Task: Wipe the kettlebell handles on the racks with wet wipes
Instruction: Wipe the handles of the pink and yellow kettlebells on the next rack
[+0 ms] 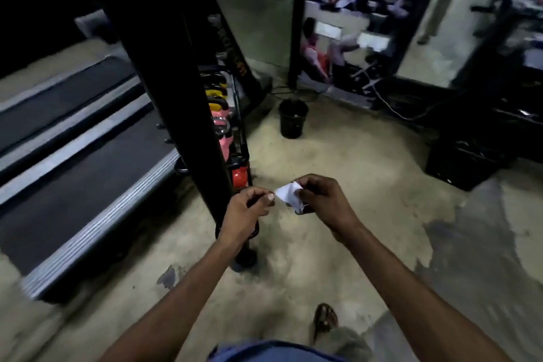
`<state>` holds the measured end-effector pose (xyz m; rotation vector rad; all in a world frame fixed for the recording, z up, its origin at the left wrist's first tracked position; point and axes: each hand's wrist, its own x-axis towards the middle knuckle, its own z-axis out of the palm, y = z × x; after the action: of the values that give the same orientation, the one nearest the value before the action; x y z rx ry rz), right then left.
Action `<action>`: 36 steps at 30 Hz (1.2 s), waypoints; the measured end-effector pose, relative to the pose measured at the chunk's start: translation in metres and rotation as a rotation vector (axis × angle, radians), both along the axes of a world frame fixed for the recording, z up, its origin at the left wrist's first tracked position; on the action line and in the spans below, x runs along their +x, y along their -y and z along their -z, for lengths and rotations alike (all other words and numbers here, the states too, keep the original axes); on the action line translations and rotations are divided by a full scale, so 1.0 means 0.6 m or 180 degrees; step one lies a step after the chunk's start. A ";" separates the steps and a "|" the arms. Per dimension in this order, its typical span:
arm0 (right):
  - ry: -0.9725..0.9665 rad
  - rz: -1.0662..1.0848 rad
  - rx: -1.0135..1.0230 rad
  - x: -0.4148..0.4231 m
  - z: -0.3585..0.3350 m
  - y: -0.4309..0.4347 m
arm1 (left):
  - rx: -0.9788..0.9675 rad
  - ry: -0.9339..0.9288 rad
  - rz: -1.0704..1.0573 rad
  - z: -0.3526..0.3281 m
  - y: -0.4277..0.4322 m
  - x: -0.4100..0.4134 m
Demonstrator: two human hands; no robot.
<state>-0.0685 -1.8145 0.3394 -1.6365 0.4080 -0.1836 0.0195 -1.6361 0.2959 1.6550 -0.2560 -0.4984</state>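
Right hand, fingers curled, pinching a small white wipe by its right edge. Left hand just beside, thumb and forefinger closed at the wipe's left corner, though too blurred to judge how firm the grip. Both hands out in front on bare forearms, level with each other, wipe in the gap between and clear of everything else.

Directly beyond the left hand, close above its knuckles: a red kettlebell, lowest on the rack, not touched by either hand. Farther from the hands along the same rack, a pink kettlebell and then a yellow kettlebell, each partly hidden by the rack's black upright. Foot of that upright just under the left wrist.

Left of the left hand, beyond the rack: treadmill decks with grey ribbed side rails, side by side. Ahead of the right hand, well apart: a black bucket upright on the floor. Farther ahead and to the right, loose cables on the floor, details smeared. Right of the right hand, well off: a black box, also on the floor.

Below the hands, nearest the body: one foot in a sandal on stained concrete, edge of a blue garment at the very bottom.
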 end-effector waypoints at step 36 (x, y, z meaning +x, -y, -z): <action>0.1304 -0.5966 -0.3633 0.831 0.073 -0.199 | 0.3450 0.0487 -0.2919 0.090 0.191 0.388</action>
<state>0.4300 -1.6948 0.2957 -2.2675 -1.8677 0.7953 0.2522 -1.7507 0.2417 2.5895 0.7906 0.2778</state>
